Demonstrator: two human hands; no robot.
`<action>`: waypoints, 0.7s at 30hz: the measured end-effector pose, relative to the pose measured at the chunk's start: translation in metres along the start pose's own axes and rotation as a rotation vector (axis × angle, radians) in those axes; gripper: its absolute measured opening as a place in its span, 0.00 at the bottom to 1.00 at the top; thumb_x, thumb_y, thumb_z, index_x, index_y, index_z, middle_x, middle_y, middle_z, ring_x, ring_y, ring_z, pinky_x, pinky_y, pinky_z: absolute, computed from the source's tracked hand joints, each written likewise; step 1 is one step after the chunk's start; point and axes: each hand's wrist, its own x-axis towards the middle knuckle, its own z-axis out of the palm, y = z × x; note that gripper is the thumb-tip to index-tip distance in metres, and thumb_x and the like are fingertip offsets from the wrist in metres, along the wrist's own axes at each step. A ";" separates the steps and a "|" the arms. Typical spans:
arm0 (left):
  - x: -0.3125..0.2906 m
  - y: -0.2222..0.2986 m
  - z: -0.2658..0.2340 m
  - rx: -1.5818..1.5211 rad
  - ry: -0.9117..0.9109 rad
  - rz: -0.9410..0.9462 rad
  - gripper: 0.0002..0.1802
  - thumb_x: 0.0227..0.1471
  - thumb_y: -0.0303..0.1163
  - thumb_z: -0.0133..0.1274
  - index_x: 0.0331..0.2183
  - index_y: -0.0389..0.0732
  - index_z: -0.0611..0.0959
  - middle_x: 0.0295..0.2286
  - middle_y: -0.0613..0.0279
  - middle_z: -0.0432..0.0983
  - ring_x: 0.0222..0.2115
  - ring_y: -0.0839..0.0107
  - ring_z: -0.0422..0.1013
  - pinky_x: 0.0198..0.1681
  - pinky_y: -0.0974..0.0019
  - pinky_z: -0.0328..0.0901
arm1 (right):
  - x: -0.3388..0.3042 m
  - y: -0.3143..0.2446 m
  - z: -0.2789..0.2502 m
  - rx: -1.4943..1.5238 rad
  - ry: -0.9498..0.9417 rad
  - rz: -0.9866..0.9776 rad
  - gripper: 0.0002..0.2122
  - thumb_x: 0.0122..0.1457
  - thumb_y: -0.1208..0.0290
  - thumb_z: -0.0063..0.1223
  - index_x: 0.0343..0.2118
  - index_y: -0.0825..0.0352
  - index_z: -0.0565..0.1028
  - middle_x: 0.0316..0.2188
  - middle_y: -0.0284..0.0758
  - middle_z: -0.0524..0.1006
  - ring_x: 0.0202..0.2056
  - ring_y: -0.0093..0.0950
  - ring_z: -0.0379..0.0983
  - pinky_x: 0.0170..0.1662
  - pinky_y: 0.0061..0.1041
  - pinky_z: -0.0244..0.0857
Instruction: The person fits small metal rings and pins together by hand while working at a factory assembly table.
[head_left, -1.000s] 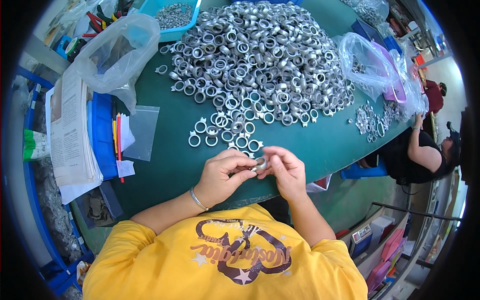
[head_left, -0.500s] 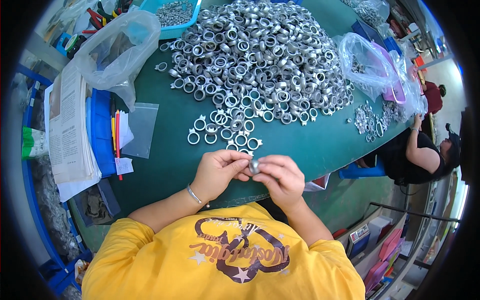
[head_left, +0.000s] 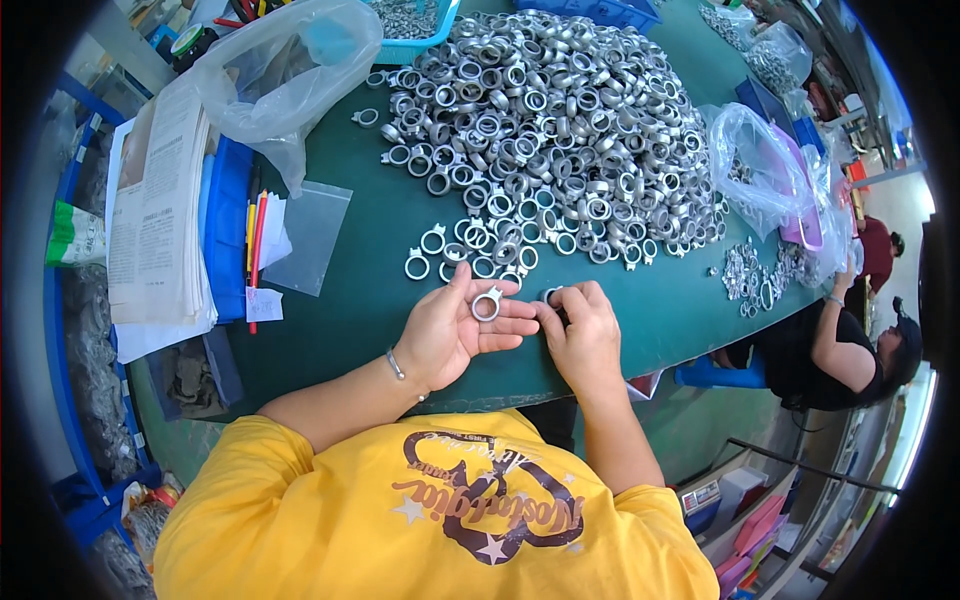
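Note:
Palm up over the near edge of the table, my left hand (head_left: 447, 328) has its fingers stretched out. A silver-grey metal ring (head_left: 487, 304) with a small raised setting lies on those fingers, not gripped. Just to the right, my right hand (head_left: 583, 330) is closed, pinching another metal ring (head_left: 551, 294) that its fingers partly hide. Beyond both hands, several loose rings (head_left: 433, 239) lie spread on the green tabletop (head_left: 340, 350). They lead up to a large heap of similar rings (head_left: 560, 130).
At left stand a blue bin (head_left: 232, 230), newspapers (head_left: 155, 215), pencils (head_left: 257, 255) and plastic bags (head_left: 290, 80). A light-blue tray (head_left: 410, 50) of small parts is behind. At right lie small metal parts (head_left: 750, 275) and a purple basket (head_left: 800, 225). Another person (head_left: 840, 340) sits there.
My hands have moved apart from working together on one metal piece. The left palm has turned up and opened with a ring on it; the right now pinches a ring. The view has shifted slightly.

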 end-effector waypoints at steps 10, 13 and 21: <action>0.001 -0.002 -0.001 -0.004 -0.016 0.002 0.30 0.60 0.49 0.24 0.44 0.32 0.69 0.37 0.44 0.73 0.39 0.57 0.72 0.39 0.64 0.69 | -0.016 0.010 0.004 1.201 -0.109 0.228 0.05 0.49 0.86 0.54 0.30 0.74 0.74 0.36 0.38 0.73 0.34 0.22 0.71 0.36 0.19 0.68; 0.001 -0.002 -0.002 0.015 -0.022 0.006 0.24 0.60 0.44 0.30 0.43 0.33 0.70 0.35 0.48 0.74 0.37 0.60 0.73 0.35 0.66 0.71 | -0.017 0.011 0.006 1.336 -0.099 0.243 0.06 0.49 0.87 0.53 0.31 0.75 0.74 0.38 0.41 0.73 0.36 0.24 0.72 0.38 0.20 0.69; 0.002 -0.012 -0.010 0.318 -0.007 0.019 0.18 0.58 0.40 0.39 0.41 0.35 0.72 0.33 0.54 0.74 0.35 0.67 0.73 0.30 0.70 0.70 | -0.019 0.010 0.007 1.334 -0.094 0.129 0.06 0.48 0.88 0.54 0.30 0.74 0.74 0.40 0.42 0.72 0.39 0.25 0.71 0.41 0.21 0.68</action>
